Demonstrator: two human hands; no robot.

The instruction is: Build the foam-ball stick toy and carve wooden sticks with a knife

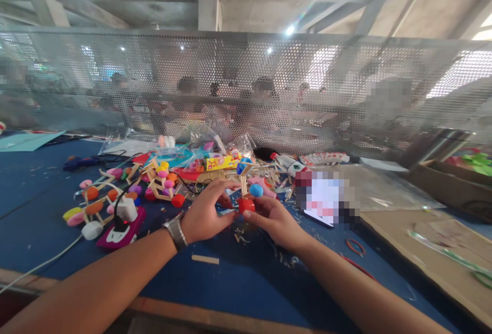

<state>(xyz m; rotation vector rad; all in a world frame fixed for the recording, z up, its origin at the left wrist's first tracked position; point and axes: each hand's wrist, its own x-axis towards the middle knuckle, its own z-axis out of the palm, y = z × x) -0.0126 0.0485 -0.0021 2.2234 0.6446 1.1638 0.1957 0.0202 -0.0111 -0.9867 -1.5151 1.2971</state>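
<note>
Both my hands meet over the blue table [238, 283] on a small craft piece [246, 190] made of wooden sticks and coloured balls. My right hand [271, 221] pinches the red ball [246, 204] at its base, with a blue ball [255, 190] just above the fingers. My left hand [207, 211], a metal watch [176, 230] on its wrist, has its fingers curled round the stick part from the left. An upright stick rises from the red ball to another blue ball [242, 166].
A heap of finished stick-and-ball pieces [126, 190] lies left of my hands, beside a white plug on a pink block [123, 221]. A loose stick [205, 259], rubber bands [355, 246], a phone [326, 198] and cardboard [430, 242] lie around. A perforated metal screen [246, 88] stands behind, people beyond it.
</note>
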